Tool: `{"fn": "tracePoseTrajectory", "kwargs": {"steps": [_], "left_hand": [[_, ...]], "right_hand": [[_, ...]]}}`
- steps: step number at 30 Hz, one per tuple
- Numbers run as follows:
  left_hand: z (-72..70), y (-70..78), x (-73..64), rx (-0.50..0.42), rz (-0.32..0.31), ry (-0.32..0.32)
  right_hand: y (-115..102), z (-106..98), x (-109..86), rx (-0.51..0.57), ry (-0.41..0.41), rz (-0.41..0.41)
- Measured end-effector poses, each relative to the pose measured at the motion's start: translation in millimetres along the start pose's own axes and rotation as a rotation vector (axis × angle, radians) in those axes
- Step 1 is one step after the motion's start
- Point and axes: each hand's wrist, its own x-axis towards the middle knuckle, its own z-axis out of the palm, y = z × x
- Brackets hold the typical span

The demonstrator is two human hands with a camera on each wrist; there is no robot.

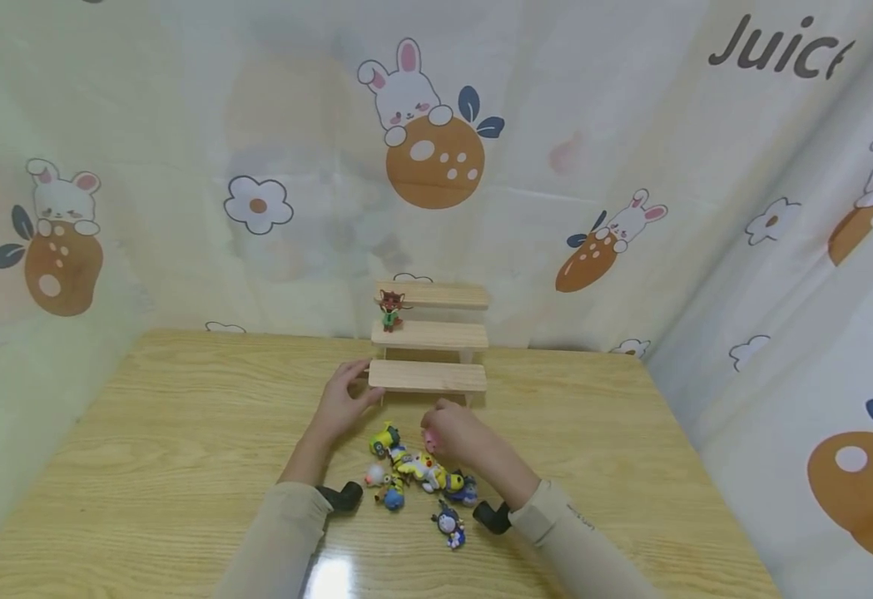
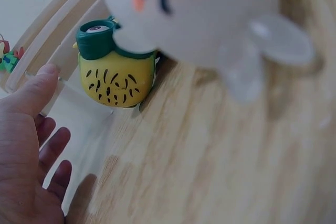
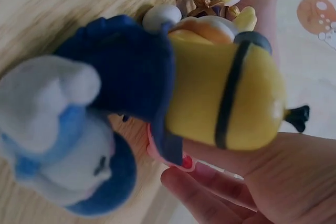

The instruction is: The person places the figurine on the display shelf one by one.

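A three-step wooden display stand [image 1: 427, 377] stands at the back of the table. My left hand [image 1: 342, 403] is at the left end of its lowest step, thumb in front, fingers loosely bent; in the left wrist view the thumb touches the stand's edge. My right hand [image 1: 460, 431] pinches a small pink figurine [image 1: 430, 441], mostly covered by the fingers and, in the right wrist view, by a yellow-and-blue Minion figure [image 3: 226, 95]. Several toy figures lie in a pile below the hands, among them a yellow-and-green one [image 1: 384, 441] and a white one [image 1: 374, 475].
A fox figurine [image 1: 390, 312] in green stands on the middle step, at its left end. Nearest me lies a dark-hooded figure [image 1: 448, 524], apart from the pile. Behind the wooden table [image 1: 204, 433] hangs a curtain [image 1: 301, 108] printed with rabbits and fruit.
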Motion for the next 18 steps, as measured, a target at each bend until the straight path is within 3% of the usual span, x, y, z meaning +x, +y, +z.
{"fn": "tracePoseTrajectory", "kwargs": {"steps": [18], "left_hand": [[0.2, -0.2, -0.2, 0.009, -0.011, 0.000]], "right_hand": [[-6.0, 0.0, -2.8, -0.063, 0.036, 0.023]]}}
